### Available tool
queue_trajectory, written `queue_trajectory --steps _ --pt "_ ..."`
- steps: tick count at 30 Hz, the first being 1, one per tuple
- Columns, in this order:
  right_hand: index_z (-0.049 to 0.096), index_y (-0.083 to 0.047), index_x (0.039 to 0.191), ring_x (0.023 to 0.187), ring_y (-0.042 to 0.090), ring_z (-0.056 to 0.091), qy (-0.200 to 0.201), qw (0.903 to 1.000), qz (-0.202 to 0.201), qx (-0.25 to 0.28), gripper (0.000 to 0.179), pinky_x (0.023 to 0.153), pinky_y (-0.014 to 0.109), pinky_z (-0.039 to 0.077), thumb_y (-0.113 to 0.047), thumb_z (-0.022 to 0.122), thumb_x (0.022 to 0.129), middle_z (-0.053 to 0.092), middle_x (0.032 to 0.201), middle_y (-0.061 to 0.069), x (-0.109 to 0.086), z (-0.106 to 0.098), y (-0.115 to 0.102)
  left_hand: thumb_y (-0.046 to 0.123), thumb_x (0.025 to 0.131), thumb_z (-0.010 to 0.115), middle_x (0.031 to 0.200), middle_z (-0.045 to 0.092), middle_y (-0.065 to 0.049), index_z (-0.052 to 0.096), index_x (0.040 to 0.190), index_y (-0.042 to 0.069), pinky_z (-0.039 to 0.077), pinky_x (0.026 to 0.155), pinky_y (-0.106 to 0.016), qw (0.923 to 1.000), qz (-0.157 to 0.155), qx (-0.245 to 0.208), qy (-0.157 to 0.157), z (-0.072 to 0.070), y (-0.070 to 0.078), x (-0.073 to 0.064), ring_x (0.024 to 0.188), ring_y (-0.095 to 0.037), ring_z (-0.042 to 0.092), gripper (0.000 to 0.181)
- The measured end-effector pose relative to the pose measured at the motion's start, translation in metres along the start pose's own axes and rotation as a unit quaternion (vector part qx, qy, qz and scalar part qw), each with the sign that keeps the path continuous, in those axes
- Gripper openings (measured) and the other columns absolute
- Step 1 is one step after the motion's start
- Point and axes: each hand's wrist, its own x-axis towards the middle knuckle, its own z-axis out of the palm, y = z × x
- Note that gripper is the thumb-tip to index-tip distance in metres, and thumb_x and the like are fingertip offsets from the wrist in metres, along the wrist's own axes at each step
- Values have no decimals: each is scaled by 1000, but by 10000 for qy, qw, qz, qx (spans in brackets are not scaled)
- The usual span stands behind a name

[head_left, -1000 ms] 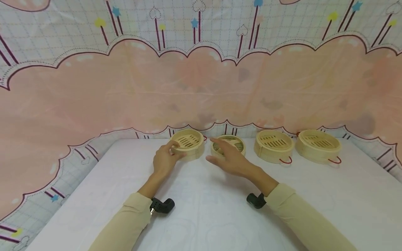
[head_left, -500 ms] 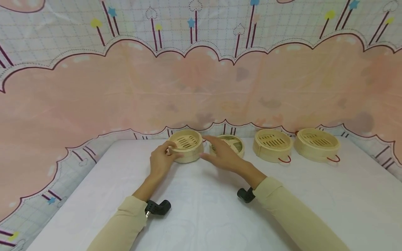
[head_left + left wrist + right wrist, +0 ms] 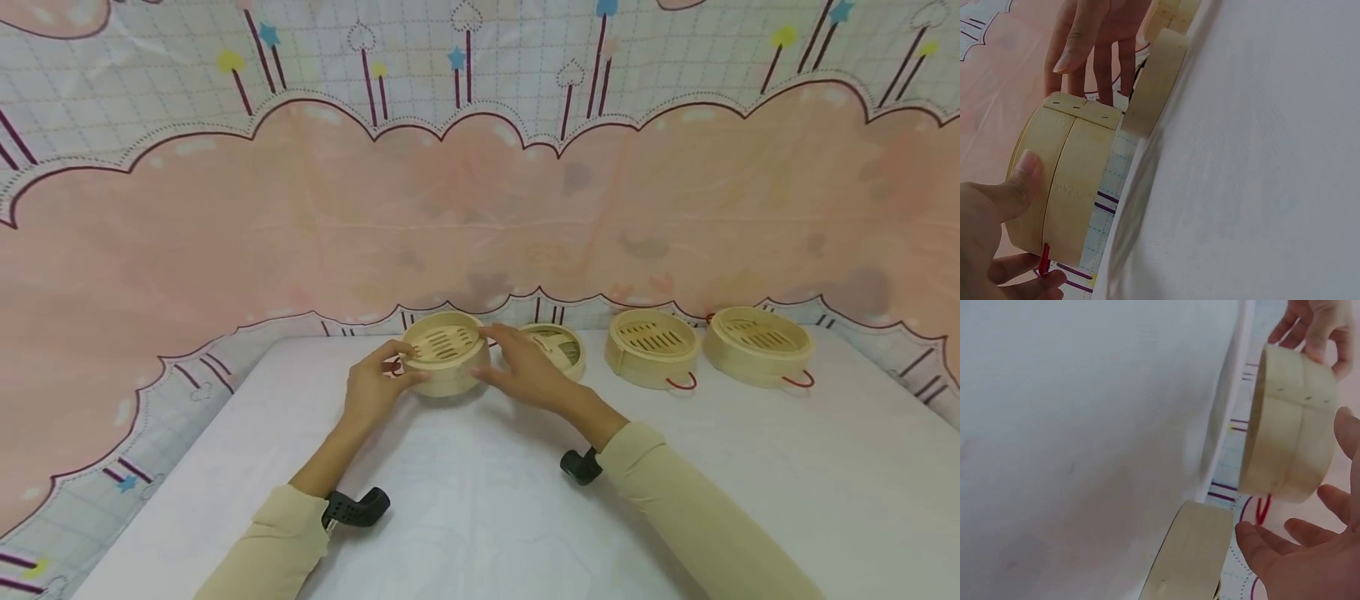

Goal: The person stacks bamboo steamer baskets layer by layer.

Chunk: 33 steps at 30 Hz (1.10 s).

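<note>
A round bamboo steamer (image 3: 447, 354) with a slotted top and red cord loops is gripped by my left hand (image 3: 372, 385), thumb on its near wall in the left wrist view. It appears raised a little off the white table. My right hand (image 3: 528, 371) is at its right side with fingers extended; in the right wrist view the fingers of the right hand (image 3: 1310, 550) spread close to the wall and a red loop (image 3: 1263, 509). Whether they touch it I cannot tell. A lower bamboo piece (image 3: 564, 343) with crossed strips on top lies behind the right hand, partly hidden.
Two more slotted bamboo steamers, one nearer (image 3: 652, 348) and one farther right (image 3: 757, 347), stand along the back of the white table (image 3: 480, 500). A printed cloth backdrop (image 3: 450, 208) hangs behind. Each wrist wears a small black camera.
My left hand has drawn the steamer slightly left and toward me, showing a red loop at its left. My right hand has moved left from the strip-topped bamboo piece to the steamer's right side.
</note>
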Motion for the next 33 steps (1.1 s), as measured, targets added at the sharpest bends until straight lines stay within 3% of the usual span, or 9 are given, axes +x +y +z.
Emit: queue_trajectory --steps 10,15,20,25,33 --pt "37 -15 147 138 31 29 75 9996 -242 116 68 109 50 27 -42 63 91 30 152 15 -2 -1 4 15 70 85 108 67 -7 67 97 11 52 69 -30 9990 254 -291 -238 -10 9 -7 90 -24 65 33" --pt "43 -11 143 130 27 41 193 9986 -486 105 65 104 43 38 -37 68 89 40 146 13 -5 -2 3 13 70 85 106 66 -8 67 98 11 52 69 -26 9978 263 -439 -423 -14 11 -10 92 -24 64 33" --pt "50 -9 138 112 21 53 288 9966 -718 282 62 91 35 48 -33 73 85 50 137 8 -9 -1 2 11 72 84 113 63 -11 67 99 9 52 73 -24 9958 77 -629 -655 -18 10 -15 98 -26 62 32" --pt "55 -9 133 115 18 52 312 9951 -726 592 60 90 32 49 -32 77 81 53 134 6 -15 -2 1 10 73 83 121 59 -13 66 101 8 53 73 -25 9930 -149 -808 -845 -20 12 -22 99 -27 62 33" --pt "59 -9 128 115 17 51 419 9926 -780 826 58 89 30 49 -27 80 78 56 130 4 -25 -7 -6 8 71 84 119 59 -12 66 99 9 54 67 -24 9913 4 -992 -865 -23 20 -31 87 -24 63 33"
